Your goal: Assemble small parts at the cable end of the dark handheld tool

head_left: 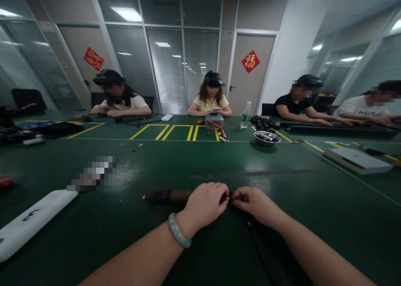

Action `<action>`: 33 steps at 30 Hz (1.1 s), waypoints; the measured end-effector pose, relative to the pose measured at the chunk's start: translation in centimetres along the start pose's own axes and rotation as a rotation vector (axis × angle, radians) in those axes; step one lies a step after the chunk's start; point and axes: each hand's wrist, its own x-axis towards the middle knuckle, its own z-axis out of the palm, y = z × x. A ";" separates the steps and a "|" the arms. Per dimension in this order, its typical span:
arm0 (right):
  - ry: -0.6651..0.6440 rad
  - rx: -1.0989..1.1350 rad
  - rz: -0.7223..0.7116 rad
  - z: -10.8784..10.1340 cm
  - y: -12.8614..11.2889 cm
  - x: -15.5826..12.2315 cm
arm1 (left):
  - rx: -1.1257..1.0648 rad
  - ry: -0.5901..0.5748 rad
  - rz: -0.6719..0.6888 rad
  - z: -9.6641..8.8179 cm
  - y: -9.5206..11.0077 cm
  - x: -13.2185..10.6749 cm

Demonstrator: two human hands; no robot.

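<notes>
A dark electric screwdriver, long and round with a narrow tip at its left end, lies across the green table in front of me. My left hand, with a pale bracelet above the wrist, is closed around its right end and hides that part. Small brassy metal shows just past my left fingertips. Right beside it, my right hand pinches the end of a black cable against the tool's tail. The cable runs from under my right hand toward the table's near edge. Whether plug and tool are joined is hidden by my fingers.
A white oblong device lies at left with a blurred-out phone-like object beyond it. Further back are a metal bowl, a water bottle, a grey box with wires and a flat box. Several people sit opposite.
</notes>
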 end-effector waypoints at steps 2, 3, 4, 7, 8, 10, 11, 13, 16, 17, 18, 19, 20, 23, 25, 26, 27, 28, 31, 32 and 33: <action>-0.002 -0.004 -0.002 0.0 0.0 0.0 | 0.006 0.001 0.013 0.0 0.0 0.0; -0.005 -0.010 -0.002 0.0 0.0 0.1 | 0.010 0.001 0.020 0.0 -0.1 0.0; -0.007 -0.014 -0.004 0.0 0.0 0.1 | 0.014 0.000 0.026 0.0 -0.1 0.1; -0.006 -0.014 -0.013 0.0 -0.1 0.1 | 0.017 0.001 0.034 0.0 -0.1 0.1; -0.002 -0.010 -0.014 0.0 0.0 0.1 | 0.014 0.003 0.031 0.0 -0.1 0.1; 0.011 -0.003 -0.012 0.1 0.0 0.0 | 0.007 0.005 0.016 0.0 0.0 0.1; 0.014 -0.002 -0.009 0.1 0.1 0.0 | 0.005 0.007 0.003 0.0 0.0 0.1; 0.011 0.001 -0.006 0.0 0.2 0.1 | 0.007 0.008 -0.018 0.0 0.0 0.0; 0.004 0.005 -0.003 0.1 0.5 0.2 | 0.006 0.001 -0.013 -0.2 0.1 0.1; 0.006 0.006 -0.004 0.1 0.6 0.2 | 0.005 -0.005 -0.006 -0.2 0.1 0.1; 0.009 0.007 -0.004 0.1 0.7 0.3 | 0.006 -0.012 0.000 -0.3 0.2 0.1; 0.009 0.008 -0.006 0.2 0.7 0.3 | 0.008 -0.020 0.002 -0.3 0.2 0.1; 0.008 0.011 -0.007 0.2 0.8 0.3 | 0.012 -0.027 0.002 -0.4 0.2 0.2; 0.009 0.017 -0.011 0.3 0.9 0.3 | 0.016 -0.036 -0.002 -0.4 0.1 0.2; 0.019 0.005 -0.014 0.3 0.8 0.3 | 0.008 -0.036 -0.005 -0.4 0.1 0.1; 0.025 -0.003 -0.016 0.3 0.8 0.3 | 0.003 -0.036 -0.006 -0.4 0.1 0.1; 0.028 -0.011 -0.018 0.3 0.8 0.3 | 0.001 -0.037 -0.006 -0.4 0.1 0.1; 0.030 -0.017 -0.018 0.3 0.8 0.3 | 0.000 -0.037 -0.007 -0.3 0.1 0.1; 0.032 -0.024 -0.013 0.3 0.8 0.3 | 0.010 -0.037 -0.015 -0.3 0.2 0.1; 0.032 -0.022 -0.015 0.3 0.8 0.3 | 0.017 -0.039 -0.018 -0.3 0.2 0.1; 0.032 -0.019 -0.018 0.3 0.8 0.3 | 0.024 -0.042 -0.019 -0.2 0.2 0.2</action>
